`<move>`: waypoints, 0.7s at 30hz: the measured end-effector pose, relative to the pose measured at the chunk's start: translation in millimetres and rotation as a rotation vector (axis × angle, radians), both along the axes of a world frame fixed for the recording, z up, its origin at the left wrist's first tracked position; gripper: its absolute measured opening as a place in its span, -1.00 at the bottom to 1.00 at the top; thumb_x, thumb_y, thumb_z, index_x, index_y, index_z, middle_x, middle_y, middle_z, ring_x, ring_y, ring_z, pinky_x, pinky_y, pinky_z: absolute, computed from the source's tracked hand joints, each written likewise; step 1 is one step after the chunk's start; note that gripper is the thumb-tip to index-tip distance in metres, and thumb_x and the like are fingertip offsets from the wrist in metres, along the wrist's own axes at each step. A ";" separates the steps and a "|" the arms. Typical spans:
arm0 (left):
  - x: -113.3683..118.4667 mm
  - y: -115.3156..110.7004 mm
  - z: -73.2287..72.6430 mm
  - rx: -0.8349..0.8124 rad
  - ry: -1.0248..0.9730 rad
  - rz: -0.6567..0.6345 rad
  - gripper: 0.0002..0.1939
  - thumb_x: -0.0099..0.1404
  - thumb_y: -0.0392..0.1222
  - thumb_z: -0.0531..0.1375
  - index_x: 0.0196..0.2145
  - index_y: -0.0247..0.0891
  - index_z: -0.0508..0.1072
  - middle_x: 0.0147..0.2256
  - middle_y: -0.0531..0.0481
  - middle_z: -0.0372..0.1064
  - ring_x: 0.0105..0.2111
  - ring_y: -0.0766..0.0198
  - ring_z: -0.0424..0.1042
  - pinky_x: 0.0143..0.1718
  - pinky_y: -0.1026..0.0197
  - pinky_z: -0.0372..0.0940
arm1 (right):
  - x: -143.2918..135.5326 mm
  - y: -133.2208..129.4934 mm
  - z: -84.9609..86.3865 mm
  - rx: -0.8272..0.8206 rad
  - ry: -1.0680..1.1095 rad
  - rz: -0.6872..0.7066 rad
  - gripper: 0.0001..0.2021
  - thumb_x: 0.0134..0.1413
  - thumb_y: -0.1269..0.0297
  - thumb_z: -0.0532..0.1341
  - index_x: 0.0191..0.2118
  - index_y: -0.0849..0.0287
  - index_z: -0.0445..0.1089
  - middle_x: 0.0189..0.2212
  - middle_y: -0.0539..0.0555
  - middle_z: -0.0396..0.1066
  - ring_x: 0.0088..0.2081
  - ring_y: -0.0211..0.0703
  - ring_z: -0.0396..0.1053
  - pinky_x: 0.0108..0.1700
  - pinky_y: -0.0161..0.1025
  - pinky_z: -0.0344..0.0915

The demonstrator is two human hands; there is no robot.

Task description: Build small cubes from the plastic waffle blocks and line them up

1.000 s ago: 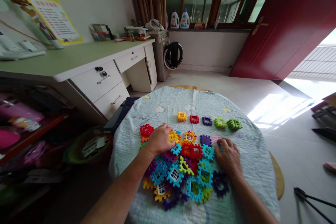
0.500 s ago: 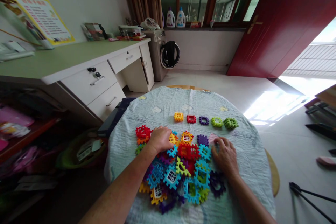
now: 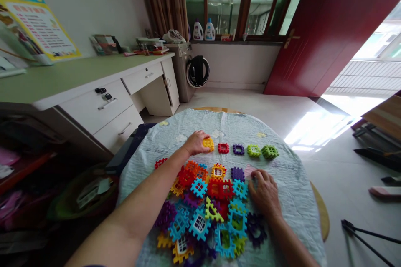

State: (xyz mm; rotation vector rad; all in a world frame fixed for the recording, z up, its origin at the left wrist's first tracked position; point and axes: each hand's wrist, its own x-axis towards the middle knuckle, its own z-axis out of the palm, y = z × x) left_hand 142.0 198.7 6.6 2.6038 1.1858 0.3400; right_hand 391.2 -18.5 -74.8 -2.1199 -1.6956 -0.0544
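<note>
A row of building pieces lies across the far part of the table. At its left end my left hand [image 3: 197, 142] is closed on a yellow piece [image 3: 208, 144]. To the right of that are a red piece [image 3: 223, 148], a purple piece [image 3: 238, 149], a light green piece [image 3: 253, 150] and a darker green stack [image 3: 270, 152]. My right hand [image 3: 265, 190] rests on the cloth with curled fingers, right of the cyan piece [image 3: 239, 189]; whether it holds anything is hidden. Nearer to me lies a mixed heap with a red piece [image 3: 220, 189] and a lime triangle [image 3: 213, 210].
The round table has a pale blue cloth [image 3: 294, 217]. A white desk [image 3: 94, 112] stands on the left, with a green basket [image 3: 59, 204] below it. A washing machine [image 3: 183, 71] and red door [image 3: 300, 37] are behind. Black tripod legs [image 3: 369, 233] are at right.
My left hand has moved from the heap up to the left end of the row and now grips the yellow piece. My right hand has stayed on the cloth. The camera view has shifted slightly.
</note>
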 end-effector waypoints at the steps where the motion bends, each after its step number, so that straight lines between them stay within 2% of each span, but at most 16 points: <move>1: 4.2 5.0 -1.7 0.000 0.009 -0.023 -0.50 -0.02 -0.08 0.35 -0.10 -0.27 0.49 -0.14 -0.12 0.42 -0.10 0.09 0.36 0.07 0.11 0.22 | -0.2 -0.1 0.2 -0.002 0.003 0.000 -0.84 0.12 0.27 0.11 -0.17 0.09 0.32 -0.08 0.10 0.35 -0.03 0.00 0.27 0.01 -0.07 0.14; 5: 15.2 17.8 -12.5 -0.028 0.032 -0.047 -0.50 -0.05 -0.12 0.36 -0.11 -0.25 0.48 -0.14 -0.10 0.41 -0.09 0.09 0.36 0.08 0.09 0.21 | -1.0 -0.2 0.7 0.002 0.009 -0.001 -0.85 0.11 0.28 0.11 -0.18 0.08 0.32 -0.09 0.10 0.35 -0.04 0.00 0.27 -0.01 -0.08 0.15; 10: 15.3 23.9 -26.3 -0.127 0.059 -0.035 -0.51 -0.08 -0.17 0.34 -0.12 -0.24 0.47 -0.12 -0.09 0.39 -0.11 0.12 0.38 0.01 0.16 0.27 | -1.3 -0.2 1.4 0.014 0.006 0.004 -0.85 0.11 0.29 0.11 -0.19 0.09 0.32 -0.10 0.11 0.36 -0.05 0.00 0.26 -0.01 -0.08 0.16; 17: 14.6 19.7 -30.7 -0.155 0.098 0.006 -0.37 -0.06 -0.18 0.33 0.02 -0.26 0.38 -0.02 -0.12 0.38 -0.06 0.13 0.41 0.02 0.24 0.27 | -1.9 -0.4 3.1 0.007 0.012 0.000 -0.85 0.11 0.30 0.11 -0.18 0.09 0.32 -0.10 0.11 0.36 -0.04 0.01 0.27 0.01 -0.08 0.15; 21: 16.5 17.7 -30.7 -0.144 0.164 0.045 -0.43 -0.03 -0.12 0.32 -0.02 -0.25 0.41 -0.06 -0.12 0.43 -0.07 0.10 0.42 -0.01 0.22 0.28 | -2.1 -0.6 3.2 -0.003 0.016 0.002 -0.86 0.11 0.30 0.11 -0.18 0.09 0.31 -0.08 0.11 0.35 -0.02 0.01 0.26 0.02 -0.07 0.15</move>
